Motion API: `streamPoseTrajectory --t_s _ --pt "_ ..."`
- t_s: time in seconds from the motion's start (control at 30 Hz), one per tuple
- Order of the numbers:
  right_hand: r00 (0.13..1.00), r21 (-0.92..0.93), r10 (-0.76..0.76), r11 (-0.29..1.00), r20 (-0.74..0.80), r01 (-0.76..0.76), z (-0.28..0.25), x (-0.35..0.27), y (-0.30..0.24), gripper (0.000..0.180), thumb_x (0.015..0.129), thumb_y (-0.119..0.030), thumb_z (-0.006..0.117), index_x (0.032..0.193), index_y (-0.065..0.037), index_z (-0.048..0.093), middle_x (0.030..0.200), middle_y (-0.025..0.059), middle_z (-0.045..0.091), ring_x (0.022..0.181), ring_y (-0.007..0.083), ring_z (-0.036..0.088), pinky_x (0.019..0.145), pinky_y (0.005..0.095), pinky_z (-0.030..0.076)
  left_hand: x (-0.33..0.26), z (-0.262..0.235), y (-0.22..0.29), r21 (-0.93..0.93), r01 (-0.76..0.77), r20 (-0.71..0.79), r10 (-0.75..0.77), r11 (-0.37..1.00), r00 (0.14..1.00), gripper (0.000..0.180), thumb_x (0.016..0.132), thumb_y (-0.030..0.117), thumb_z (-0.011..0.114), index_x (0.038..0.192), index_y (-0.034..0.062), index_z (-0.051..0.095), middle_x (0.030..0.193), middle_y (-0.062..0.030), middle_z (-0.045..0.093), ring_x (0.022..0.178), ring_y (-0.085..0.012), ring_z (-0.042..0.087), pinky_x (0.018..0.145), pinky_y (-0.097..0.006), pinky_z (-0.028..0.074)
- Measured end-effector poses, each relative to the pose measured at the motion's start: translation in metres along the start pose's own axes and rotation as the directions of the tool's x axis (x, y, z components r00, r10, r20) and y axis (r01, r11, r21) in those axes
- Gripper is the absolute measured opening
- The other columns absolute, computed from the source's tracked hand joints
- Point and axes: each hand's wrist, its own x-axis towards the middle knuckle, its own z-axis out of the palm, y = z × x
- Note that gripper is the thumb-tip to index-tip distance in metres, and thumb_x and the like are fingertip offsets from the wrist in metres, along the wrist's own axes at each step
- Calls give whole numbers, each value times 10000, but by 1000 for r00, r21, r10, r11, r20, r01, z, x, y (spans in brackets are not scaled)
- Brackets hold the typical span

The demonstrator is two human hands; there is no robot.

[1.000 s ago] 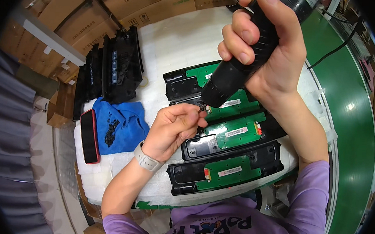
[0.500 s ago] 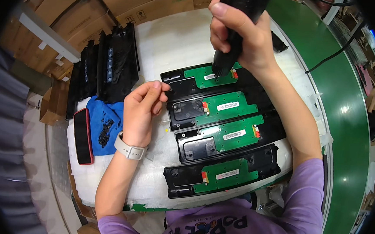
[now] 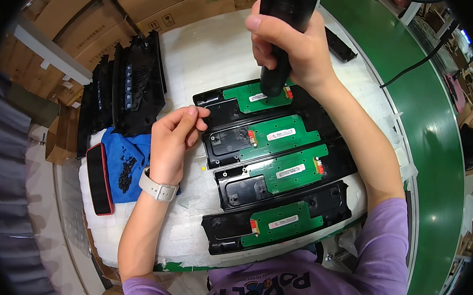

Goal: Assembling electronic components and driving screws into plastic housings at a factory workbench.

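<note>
My right hand (image 3: 304, 48) grips a black electric screwdriver (image 3: 277, 68). It stands nearly upright, its nose down on the green circuit board (image 3: 245, 100) of the farthest black plastic panel (image 3: 207, 98); the bit's contact point is hidden. My left hand (image 3: 177, 132), with a pale watch at the wrist, has thumb and forefinger pinched together beside that panel's left end. Whatever the pinch holds, if anything, is too small to make out. Nearer me lie more black panels in a row, carrying a second board (image 3: 298, 132), a third board (image 3: 301, 157) and a nearest board (image 3: 281, 215).
Left of the panels, a blue cloth (image 3: 137, 149) bears a heap of small black screws (image 3: 127, 174), next to a red-edged phone (image 3: 100, 179). Black housings (image 3: 136, 85) stand behind it. Cardboard boxes (image 3: 180, 6) line the back; a green surface (image 3: 385, 59) runs along the right.
The whole view has shifted slightly. On the farthest board, the screwdriver's nose has moved a little right, toward the red-and-white connector. My left hand keeps its pinch by the panel's end.
</note>
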Motion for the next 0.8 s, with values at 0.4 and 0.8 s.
streamPoseTrajectory --t_s 0.4,0.8 --pt "994 -71 -19 997 105 26 6 -7 -2 206 728 -162 695 653 -32 554 498 -2 496 411 66 468 389 217 345 10 -6 -10 118 7 14 -8 993 1000 181 883 161 576 944 2 638 739 19 580 539 -16 360 487 -156 272" --pt "1000 606 -5 795 10 -2 15 -18 -48 205 809 -232 609 769 -42 545 534 34 482 399 133 450 432 270 381 -22 16 11 -66 42 239 -25 997 971 194 890 127 572 973 -35 637 765 -46 617 526 -29 371 484 -167 296"
